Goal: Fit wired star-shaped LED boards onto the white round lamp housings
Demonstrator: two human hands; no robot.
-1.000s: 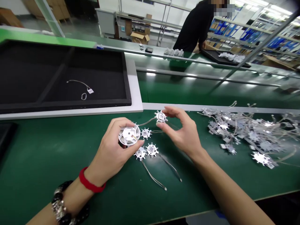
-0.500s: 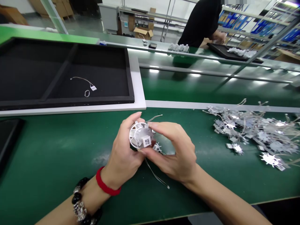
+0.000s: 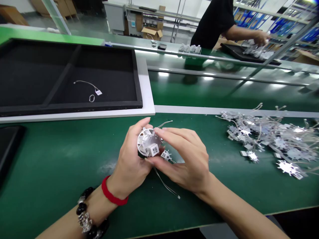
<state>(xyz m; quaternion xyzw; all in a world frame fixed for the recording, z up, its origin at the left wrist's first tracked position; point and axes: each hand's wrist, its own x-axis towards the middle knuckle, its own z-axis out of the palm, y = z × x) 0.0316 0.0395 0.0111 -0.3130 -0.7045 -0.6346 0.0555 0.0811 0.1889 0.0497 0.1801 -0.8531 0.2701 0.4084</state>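
My left hand (image 3: 134, 157) is closed around a round white plastic housing (image 3: 140, 149) with a ribbed rim. Inside its ring lies a silvery metal plate (image 3: 150, 138), carrying a white block with a printed code label (image 3: 155, 149). My right hand (image 3: 186, 157) grips the housing's right side, index fingertip at the upper rim and thumb at the lower edge. Below the hands, on the green table, rests a small silvery star-shaped piece (image 3: 165, 155) with a code label, partly hidden. A thin white wire (image 3: 165, 186) with a small connector trails toward me.
At the right lies a tangled pile of silvery star-shaped plates with wires (image 3: 276, 141). A black tray (image 3: 107, 105) at the left holds a wired piece (image 3: 98, 92). A dark flat object (image 3: 11, 142) sits at the left edge. Across the bench, a co-worker's hand (image 3: 261, 38) reaches over another tray.
My right fingers have shifted slightly on the housing, and the plate and label inside it sit a little differently. The co-worker's hand has moved right, over the silvery parts.
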